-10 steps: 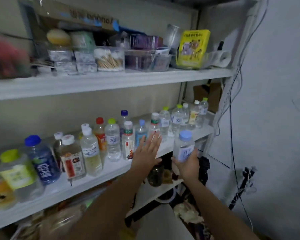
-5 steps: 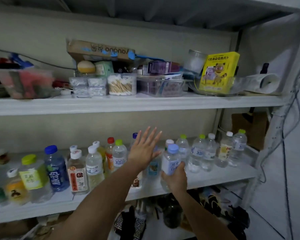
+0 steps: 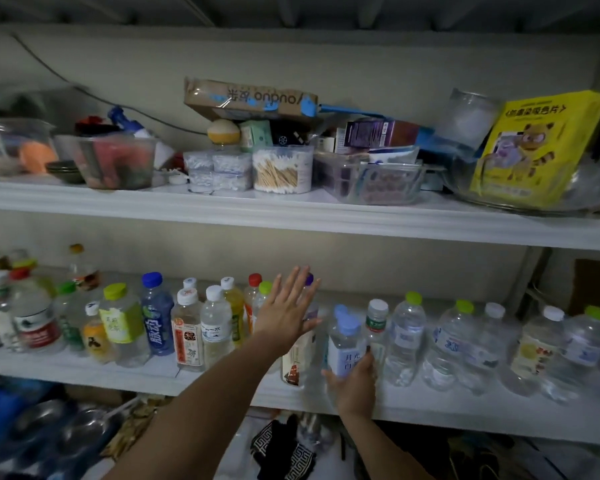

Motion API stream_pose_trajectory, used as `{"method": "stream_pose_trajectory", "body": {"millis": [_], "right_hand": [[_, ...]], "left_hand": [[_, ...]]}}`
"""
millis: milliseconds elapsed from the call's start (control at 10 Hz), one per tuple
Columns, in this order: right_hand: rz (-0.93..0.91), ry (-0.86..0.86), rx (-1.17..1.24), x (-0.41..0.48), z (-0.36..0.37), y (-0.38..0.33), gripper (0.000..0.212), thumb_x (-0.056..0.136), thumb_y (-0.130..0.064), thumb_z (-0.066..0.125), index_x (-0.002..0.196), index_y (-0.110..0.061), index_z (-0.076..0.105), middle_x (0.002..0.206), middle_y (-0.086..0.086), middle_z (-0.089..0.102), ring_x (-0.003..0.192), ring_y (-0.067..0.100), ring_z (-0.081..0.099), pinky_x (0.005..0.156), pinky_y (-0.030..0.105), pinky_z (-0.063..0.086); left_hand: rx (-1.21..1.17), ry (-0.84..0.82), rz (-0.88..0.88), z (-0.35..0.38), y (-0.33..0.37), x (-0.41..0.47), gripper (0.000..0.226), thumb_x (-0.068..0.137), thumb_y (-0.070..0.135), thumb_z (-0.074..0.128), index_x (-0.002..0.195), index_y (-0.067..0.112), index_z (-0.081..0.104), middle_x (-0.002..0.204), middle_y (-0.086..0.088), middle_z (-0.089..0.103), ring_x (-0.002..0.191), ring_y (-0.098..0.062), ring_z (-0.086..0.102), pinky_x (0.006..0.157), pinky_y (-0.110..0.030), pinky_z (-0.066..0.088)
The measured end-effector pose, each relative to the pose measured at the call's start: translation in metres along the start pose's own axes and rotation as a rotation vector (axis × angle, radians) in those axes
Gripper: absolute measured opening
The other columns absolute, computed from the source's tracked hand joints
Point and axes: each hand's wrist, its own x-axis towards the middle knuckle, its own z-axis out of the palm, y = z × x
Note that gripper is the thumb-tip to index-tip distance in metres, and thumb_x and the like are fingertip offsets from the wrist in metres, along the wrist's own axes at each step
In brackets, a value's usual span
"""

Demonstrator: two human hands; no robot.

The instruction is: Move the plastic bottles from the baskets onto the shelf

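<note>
Blue-capped water bottle [image 3: 344,341], upright, gripped near its base by the right hand [image 3: 354,388] at the front of the middle shelf [image 3: 465,412]; left hand [image 3: 286,315] spread, fingers straight, before the bottle row [image 3: 215,323].

You have bare shelf [image 3: 465,405] along the front edge — the bottles [image 3: 404,334] crowd the back, left to right (barely a gap between them), and the upper shelf [image 3: 291,220] caps your headroom.
</note>
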Motion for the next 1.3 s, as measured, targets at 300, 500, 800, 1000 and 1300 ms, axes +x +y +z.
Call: {"method": "stream_pose_trajectory", "body": {"millis": [300, 500, 800, 1000, 1300], "right_hand": [[0.021, 0.025, 0.017, 0.017, 0.012, 0.004, 0.080, 0.061, -0.021, 0.087, 0.120, -0.002, 0.037, 0.120, 0.019, 0.054, 0.105, 0.037, 0.058, 0.078, 0.043, 0.050], [0.060, 0.038, 0.019, 0.014, 0.026, 0.019, 0.091, 0.064, -0.014, 0.084, 0.137, -0.001, 0.032, 0.131, 0.021, 0.045, 0.118, 0.040, 0.048, 0.089, 0.049, 0.048], [0.113, 0.046, -0.048, 0.020, 0.040, 0.019, 0.096, 0.055, -0.016, 0.090, 0.131, 0.001, 0.034, 0.134, 0.024, 0.039, 0.121, 0.042, 0.042, 0.087, 0.055, 0.048], [0.111, 0.082, -0.062, 0.025, 0.046, 0.013, 0.085, 0.055, -0.015, 0.090, 0.120, 0.003, 0.039, 0.130, 0.027, 0.042, 0.117, 0.044, 0.042, 0.081, 0.054, 0.047], [0.122, 0.015, -0.241, 0.000, 0.028, 0.006, 0.087, 0.068, -0.038, 0.082, 0.131, 0.002, 0.037, 0.133, 0.025, 0.042, 0.122, 0.039, 0.040, 0.090, 0.045, 0.043]], "left_hand": [[0.053, 0.010, -0.073, 0.014, -0.005, 0.003, 0.081, 0.090, 0.066, 0.006, 0.144, 0.016, -0.026, 0.152, -0.008, -0.031, 0.138, -0.025, -0.030, 0.108, -0.041, -0.027], [0.050, 0.042, -0.095, 0.023, -0.009, 0.005, 0.083, 0.094, 0.065, 0.012, 0.149, 0.011, -0.020, 0.157, -0.010, -0.020, 0.145, -0.026, -0.017, 0.115, -0.044, -0.019], [0.040, -0.021, -0.050, 0.039, -0.018, -0.004, 0.089, 0.090, 0.069, 0.008, 0.151, 0.005, 0.012, 0.159, -0.014, 0.016, 0.147, -0.026, 0.012, 0.118, -0.043, 0.002], [0.079, 0.036, -0.071, 0.047, -0.029, -0.022, 0.092, 0.088, 0.070, 0.013, 0.151, 0.004, 0.009, 0.160, -0.013, 0.007, 0.148, -0.027, 0.002, 0.118, -0.043, 0.003], [0.079, 0.127, -0.066, 0.030, -0.051, -0.063, 0.092, 0.088, 0.071, 0.014, 0.152, 0.006, 0.014, 0.160, -0.015, 0.010, 0.148, -0.027, 0.010, 0.119, -0.043, 0.007]]}}
